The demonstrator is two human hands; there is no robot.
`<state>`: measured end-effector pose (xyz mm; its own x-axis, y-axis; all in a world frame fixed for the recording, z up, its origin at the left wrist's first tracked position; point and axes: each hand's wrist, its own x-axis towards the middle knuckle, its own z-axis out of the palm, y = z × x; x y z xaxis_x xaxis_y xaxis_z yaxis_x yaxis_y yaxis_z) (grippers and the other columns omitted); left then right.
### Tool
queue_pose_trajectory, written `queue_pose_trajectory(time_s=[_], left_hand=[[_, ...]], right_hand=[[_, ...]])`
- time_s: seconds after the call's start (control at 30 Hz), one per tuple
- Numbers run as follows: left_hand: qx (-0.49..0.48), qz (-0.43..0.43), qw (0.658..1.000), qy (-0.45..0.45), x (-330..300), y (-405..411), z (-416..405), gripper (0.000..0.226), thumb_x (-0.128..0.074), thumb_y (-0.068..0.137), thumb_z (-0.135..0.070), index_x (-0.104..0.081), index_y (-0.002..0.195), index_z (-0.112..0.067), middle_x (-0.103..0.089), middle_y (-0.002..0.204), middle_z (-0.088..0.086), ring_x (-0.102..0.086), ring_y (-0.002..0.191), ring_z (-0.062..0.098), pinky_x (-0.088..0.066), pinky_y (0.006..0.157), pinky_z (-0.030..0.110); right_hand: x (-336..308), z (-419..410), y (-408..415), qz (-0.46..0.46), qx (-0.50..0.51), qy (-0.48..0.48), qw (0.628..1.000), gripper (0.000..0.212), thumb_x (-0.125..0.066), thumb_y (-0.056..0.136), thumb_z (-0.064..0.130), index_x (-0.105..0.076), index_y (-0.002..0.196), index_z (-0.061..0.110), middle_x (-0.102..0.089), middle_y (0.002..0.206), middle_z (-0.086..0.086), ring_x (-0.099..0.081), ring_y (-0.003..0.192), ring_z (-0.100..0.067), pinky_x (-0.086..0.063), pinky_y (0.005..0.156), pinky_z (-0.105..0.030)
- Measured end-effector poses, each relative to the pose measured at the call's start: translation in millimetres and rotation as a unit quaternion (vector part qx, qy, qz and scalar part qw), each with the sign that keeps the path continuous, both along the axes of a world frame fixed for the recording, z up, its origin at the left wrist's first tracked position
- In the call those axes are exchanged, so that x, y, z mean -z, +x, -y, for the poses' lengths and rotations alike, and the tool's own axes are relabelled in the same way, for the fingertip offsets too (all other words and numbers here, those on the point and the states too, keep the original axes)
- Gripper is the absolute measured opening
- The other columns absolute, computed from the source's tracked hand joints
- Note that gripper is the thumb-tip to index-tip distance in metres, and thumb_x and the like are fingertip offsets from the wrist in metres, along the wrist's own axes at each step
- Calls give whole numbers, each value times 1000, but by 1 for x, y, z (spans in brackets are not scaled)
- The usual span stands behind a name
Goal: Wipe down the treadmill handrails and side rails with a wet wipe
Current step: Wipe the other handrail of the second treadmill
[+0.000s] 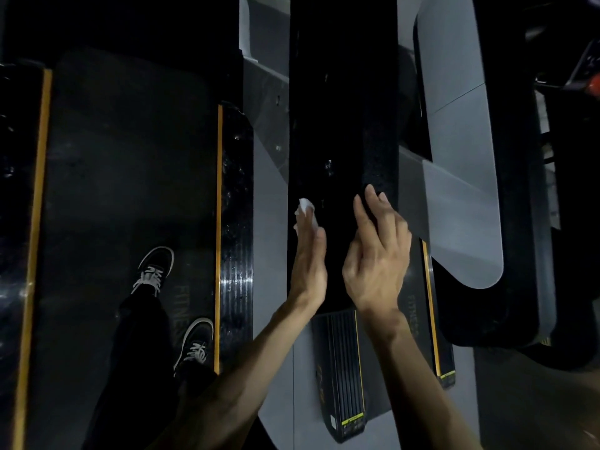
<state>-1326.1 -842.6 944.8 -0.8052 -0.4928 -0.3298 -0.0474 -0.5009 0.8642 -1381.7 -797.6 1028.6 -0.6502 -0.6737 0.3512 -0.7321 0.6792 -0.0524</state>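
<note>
Wet wipe (305,212) under left hand (309,258) fingertips

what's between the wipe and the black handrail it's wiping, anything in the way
Nothing visible. The left hand presses the white wipe flat against the handrail; the right hand rests beside it, off the wipe's path ahead.
</note>
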Motion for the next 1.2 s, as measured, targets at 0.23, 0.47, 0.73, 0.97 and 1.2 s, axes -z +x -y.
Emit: queue_pose_trajectory(time_s=[0.23, 0.47, 0.73, 0.97, 1.2], left_hand=[[-6, 36, 999, 1, 6, -18, 23, 86, -19, 92, -75, -8, 164, -30, -1, 172, -13, 1, 156, 0, -4, 130, 42], [12, 45, 998, 35, 19, -14, 27, 75, -19, 98, -63, 0, 163, -30, 4, 171, -15, 3, 154, -3, 1, 130, 35], [19, 38, 999, 26, 20, -9, 24, 71, -21, 100, -57, -1, 162, -31, 4, 170, -15, 3, 153, -6, 0, 126, 22], [-34, 60, 996, 65, 17, -17, 24, 71, -21, 103, -62, -7, 164, -29, -4, 171, -15, -4, 153, -6, -5, 124, 18], [-23, 45, 996, 70, 14, -7, 20, 74, -21, 94, -75, -13, 160, -42, -9, 169, -20, -8, 152, -8, -10, 122, 20]], right_hand=[[-2, 1, 2, 5, -1, 17, 1000, 51, -45, 89, 9, -62, 137, 4, -53, 150, -11, -49, 139, -31, -43, 104, -46], [-3, 3, 1, 2, 2, 39, 999, 51, -46, 88, 11, -62, 137, 7, -52, 150, -11, -49, 138, -33, -43, 104, -49], [-4, 7, 3, 16, 12, 33, 999, 52, -45, 89, 11, -61, 138, 7, -53, 149, -11, -48, 139, -33, -42, 105, -50], [-2, 6, 3, 7, 7, 38, 999, 46, -47, 90, 12, -67, 132, 10, -53, 149, -11, -49, 137, -33, -43, 105, -48], [-1, 4, 3, -1, 6, 21, 1000, 35, -51, 91, 13, -75, 116, 12, -55, 147, -9, -51, 136, -32, -45, 102, -48]])
